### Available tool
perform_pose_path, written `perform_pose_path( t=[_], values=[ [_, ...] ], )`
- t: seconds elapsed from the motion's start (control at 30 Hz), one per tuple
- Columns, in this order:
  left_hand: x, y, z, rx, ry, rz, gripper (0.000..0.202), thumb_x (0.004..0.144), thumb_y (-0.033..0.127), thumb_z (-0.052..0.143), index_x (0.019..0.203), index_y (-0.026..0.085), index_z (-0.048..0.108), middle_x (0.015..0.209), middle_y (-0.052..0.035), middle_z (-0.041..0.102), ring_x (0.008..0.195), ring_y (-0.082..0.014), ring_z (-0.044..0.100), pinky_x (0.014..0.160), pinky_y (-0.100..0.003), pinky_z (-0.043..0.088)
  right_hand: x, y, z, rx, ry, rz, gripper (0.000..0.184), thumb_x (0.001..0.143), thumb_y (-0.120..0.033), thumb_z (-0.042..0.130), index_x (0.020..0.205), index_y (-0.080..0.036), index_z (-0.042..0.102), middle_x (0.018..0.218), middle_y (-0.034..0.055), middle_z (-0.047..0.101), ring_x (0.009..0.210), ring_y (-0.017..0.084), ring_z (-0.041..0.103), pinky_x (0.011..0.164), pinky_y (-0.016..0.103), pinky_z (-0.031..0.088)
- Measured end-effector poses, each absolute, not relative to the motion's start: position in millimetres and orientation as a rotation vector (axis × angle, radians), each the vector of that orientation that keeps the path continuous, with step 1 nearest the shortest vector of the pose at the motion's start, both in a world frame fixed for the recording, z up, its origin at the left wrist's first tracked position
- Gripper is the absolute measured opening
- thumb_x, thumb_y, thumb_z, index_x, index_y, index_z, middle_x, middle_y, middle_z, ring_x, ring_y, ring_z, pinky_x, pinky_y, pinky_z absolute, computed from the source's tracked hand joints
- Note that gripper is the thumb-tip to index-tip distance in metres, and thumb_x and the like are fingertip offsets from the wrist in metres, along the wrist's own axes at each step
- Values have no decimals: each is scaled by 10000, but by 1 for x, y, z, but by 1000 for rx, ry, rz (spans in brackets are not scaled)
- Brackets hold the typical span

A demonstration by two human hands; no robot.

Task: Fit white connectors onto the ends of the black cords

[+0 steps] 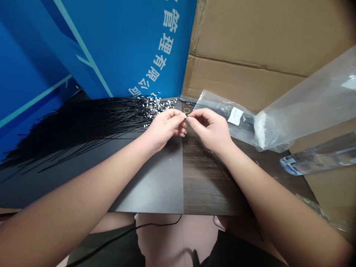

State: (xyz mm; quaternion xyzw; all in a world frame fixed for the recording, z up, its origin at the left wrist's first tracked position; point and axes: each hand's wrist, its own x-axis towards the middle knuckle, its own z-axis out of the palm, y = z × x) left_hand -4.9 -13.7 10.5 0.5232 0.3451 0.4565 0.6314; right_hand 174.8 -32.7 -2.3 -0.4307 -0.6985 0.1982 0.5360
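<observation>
Here in the head view, the left hand (164, 128) and right hand (211, 128) are both curled, fingertips pinched together on a small pale piece (187, 116), too tiny to make out exactly, right at the far edge of the two-tone dark tabletop (205, 181). Just to the left, a great fan of thin black wires (83, 126) spreads over the board, ending in a cluster of little white connectors (155, 107) almost at the left hand's knuckles. That's the risk: one careless drift of that hand and it could snag the wires and scatter those connectors. A small yellow ring (187, 110) sits just past the fingertips, easily nudged away. On the right, a plastic bag with a white label (222, 115) crowds in near the right hand, and a slip of that tiny piece could lose it against the dark surface or in the plastic's folds.
</observation>
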Motion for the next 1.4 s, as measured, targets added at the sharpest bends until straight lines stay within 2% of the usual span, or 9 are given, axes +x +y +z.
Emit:
perform_pose_path(
  t=[0.33, 0.6, 0.9, 1.17, 1.4],
  values=[
    [-12, -9, 5, 1283, 746, 987, 371, 830, 402, 909, 798, 160, 629, 722, -2, 632, 622, -102, 626, 622, -238, 548, 178, -28, -4, -1019, -1697, 543, 84, 946, -338, 755, 955, -259, 781, 968, 20, 797, 861, 207, 708, 825, 394, 559],
    [-9, -10, 4, 1258, 758, 1002, 291, 912, 357, 824, 824, 168, 621, 734, 9, 619, 614, -93, 611, 627, -234, 544, 176, -30, -2, -1041, -1721, 495, 63, 947, -303, 745, 953, -258, 789, 961, 18, 799, 848, 197, 707, 819, 382, 557],
    [-12, -5, -2, 1420, 720, 1047, 392, 895, 474, 852, 812, 164, 627, 731, -2, 632, 612, -101, 608, 614, -236, 520, 176, -30, -2, -1039, -1690, 564, 80, 934, -322, 768, 952, -248, 791, 943, 17, 801, 831, 191, 712, 797, 367, 550],
    [-10, -9, 4, 1340, 747, 1052, 221, 908, 306, 823, 868, 143, 679, 795, -17, 675, 633, -91, 634, 630, -216, 530, 175, -27, -3, -1029, -1605, 600, 120, 918, -327, 779, 918, -214, 739, 849, 2, 751, 744, 149, 657, 729, 327, 513],
    [-11, -8, 5, 1421, 745, 1078, 238, 929, 330, 785, 842, 160, 642, 744, -3, 642, 621, -101, 618, 627, -227, 517, 174, -25, -7, -973, -1546, 796, 231, 899, -426, 833, 914, -223, 724, 809, -5, 714, 675, 138, 631, 661, 317, 509]
  ],
)
